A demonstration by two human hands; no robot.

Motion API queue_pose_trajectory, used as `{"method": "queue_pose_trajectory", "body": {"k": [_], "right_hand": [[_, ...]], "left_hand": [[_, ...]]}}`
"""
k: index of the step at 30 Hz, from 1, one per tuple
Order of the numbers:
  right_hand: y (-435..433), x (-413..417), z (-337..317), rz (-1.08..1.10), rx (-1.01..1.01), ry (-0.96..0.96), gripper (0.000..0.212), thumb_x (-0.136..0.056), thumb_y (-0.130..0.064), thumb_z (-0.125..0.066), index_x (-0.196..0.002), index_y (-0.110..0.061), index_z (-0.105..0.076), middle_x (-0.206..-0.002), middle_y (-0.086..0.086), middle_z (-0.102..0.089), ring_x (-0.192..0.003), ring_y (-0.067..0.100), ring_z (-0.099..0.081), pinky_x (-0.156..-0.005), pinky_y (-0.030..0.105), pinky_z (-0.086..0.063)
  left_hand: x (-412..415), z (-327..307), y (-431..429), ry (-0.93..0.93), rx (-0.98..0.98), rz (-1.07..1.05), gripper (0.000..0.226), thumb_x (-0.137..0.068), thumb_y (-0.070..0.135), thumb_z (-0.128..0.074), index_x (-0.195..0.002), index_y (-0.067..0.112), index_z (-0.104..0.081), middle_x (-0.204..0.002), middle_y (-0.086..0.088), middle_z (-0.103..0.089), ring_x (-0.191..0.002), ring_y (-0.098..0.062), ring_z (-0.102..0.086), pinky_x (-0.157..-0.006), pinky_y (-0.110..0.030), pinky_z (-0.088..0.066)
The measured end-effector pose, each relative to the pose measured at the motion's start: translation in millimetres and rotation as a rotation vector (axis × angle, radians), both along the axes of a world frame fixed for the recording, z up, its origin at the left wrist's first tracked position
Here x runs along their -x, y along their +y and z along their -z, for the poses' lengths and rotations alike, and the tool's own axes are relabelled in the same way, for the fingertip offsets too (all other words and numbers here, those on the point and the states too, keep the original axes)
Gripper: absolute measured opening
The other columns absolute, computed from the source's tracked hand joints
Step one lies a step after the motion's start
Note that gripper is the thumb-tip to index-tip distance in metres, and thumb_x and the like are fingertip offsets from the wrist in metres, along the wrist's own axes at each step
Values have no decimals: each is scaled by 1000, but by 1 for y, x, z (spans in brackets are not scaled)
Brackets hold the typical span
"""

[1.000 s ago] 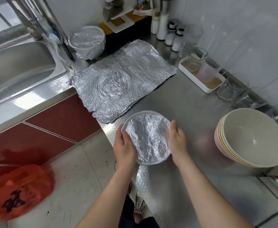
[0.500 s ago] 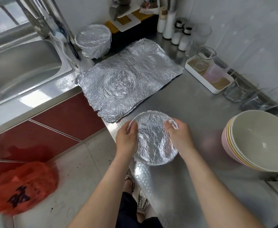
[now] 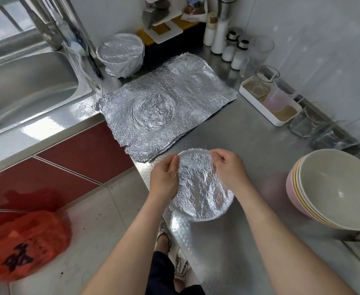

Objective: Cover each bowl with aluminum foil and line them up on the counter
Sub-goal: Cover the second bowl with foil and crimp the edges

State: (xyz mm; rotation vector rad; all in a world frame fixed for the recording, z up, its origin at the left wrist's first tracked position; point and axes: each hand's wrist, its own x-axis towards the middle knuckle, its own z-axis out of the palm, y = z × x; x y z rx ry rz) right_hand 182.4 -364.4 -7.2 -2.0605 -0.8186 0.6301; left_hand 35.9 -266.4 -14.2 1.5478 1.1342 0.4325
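A foil-covered bowl [image 3: 200, 188] sits near the front edge of the steel counter [image 3: 249, 145]. My left hand [image 3: 164, 177] holds its left rim, and my right hand [image 3: 228, 169] curls over the far right rim, fingers pinching the foil at the top edge. A second foil-covered bowl [image 3: 120, 55] stands at the back beside the sink. Several crumpled foil sheets [image 3: 166, 107] lie flat between the two, with a round bowl imprint in them. A stack of uncovered bowls [image 3: 336, 188], cream over pink, stands at the right.
The sink [image 3: 25, 88] and faucet [image 3: 47, 28] are at the left. A white tray [image 3: 270, 103] with glass jars, drinking glasses and seasoning bottles [image 3: 228, 43] line the back wall. An orange plastic bag [image 3: 23, 243] hangs low on the left above the floor.
Both hands have slid from the bowl's sides toward its far rim, pressing the foil around the edge. The camera has shifted a little, so the scene sits further right.
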Motion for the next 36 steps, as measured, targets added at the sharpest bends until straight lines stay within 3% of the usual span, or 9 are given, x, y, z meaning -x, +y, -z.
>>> {"method": "queue_pose_trajectory", "body": {"k": [3,7,14,17,21,23,26,31,36], "right_hand": [[-1,-1,0,-29,24,-1,31,-100,-24,-48,-79,-6,-61,-54,-6,-40,-47,5,-35,-49,24,-28],[0,-3,-2,-27,9,13,24,-100,-24,-50,-108,-12,-70,-59,-14,-49,-52,-3,-48,-52,11,-33],[8,-7,-7,-149,75,-68,24,-100,-24,-50,-109,-14,-69,-58,-11,-47,-50,2,-42,-48,16,-29],[11,-8,-12,-204,74,-36,24,-99,-25,-51,-113,-17,-69,-59,-14,-51,-51,-6,-47,-50,12,-34],[8,-14,-17,-172,47,36,28,-98,-28,-53,-122,-20,-65,-92,-11,-65,-73,-8,-54,-65,8,-40],[-1,-20,-20,-116,45,56,33,-99,-28,-51,-128,-16,-60,-114,-9,-62,-101,-1,-57,-81,7,-39],[-26,-18,-14,84,-41,188,34,-100,-22,-50,-130,-10,-57,-126,-3,-59,-115,5,-54,-91,4,-38],[-66,11,2,508,-224,569,30,-99,-27,-50,-127,-20,-58,-128,3,-61,-112,10,-59,-105,30,-40],[-73,45,12,614,-290,662,43,-88,-49,-56,-123,-23,-63,-131,-4,-60,-121,8,-55,-110,36,-37]], "left_hand": [[1,-7,6,41,-25,49,31,-102,26,-48,-107,2,-67,-55,5,-54,-44,-3,-44,-46,-16,-33],[-10,-25,23,127,-164,222,37,-100,34,-51,-133,20,-58,-128,4,-62,-114,-9,-57,-94,-20,-36],[-19,-16,25,196,-265,368,29,-102,25,-47,-108,8,-70,-63,1,-56,-46,-7,-37,-45,-17,-25],[-13,-17,20,218,-295,335,28,-102,24,-47,-107,10,-70,-67,2,-60,-51,-8,-44,-55,-25,-34],[-15,-29,22,153,-187,388,40,-102,31,-48,-141,21,-50,-116,4,-64,-98,-12,-64,-93,-28,-47],[-18,-31,26,156,-166,474,38,-102,27,-46,-139,19,-51,-117,0,-65,-91,-13,-63,-84,-21,-50],[-13,-30,28,211,-253,544,30,-104,21,-44,-126,14,-62,-79,2,-63,-54,-6,-50,-49,-10,-36],[9,-20,12,269,-324,286,22,-103,19,-43,-98,13,-64,-64,9,-53,-52,-8,-44,-46,-17,-29],[32,-37,-17,395,-198,134,25,-99,24,-38,-115,25,-57,-75,11,-62,-64,-4,-54,-55,-23,-36]]}}
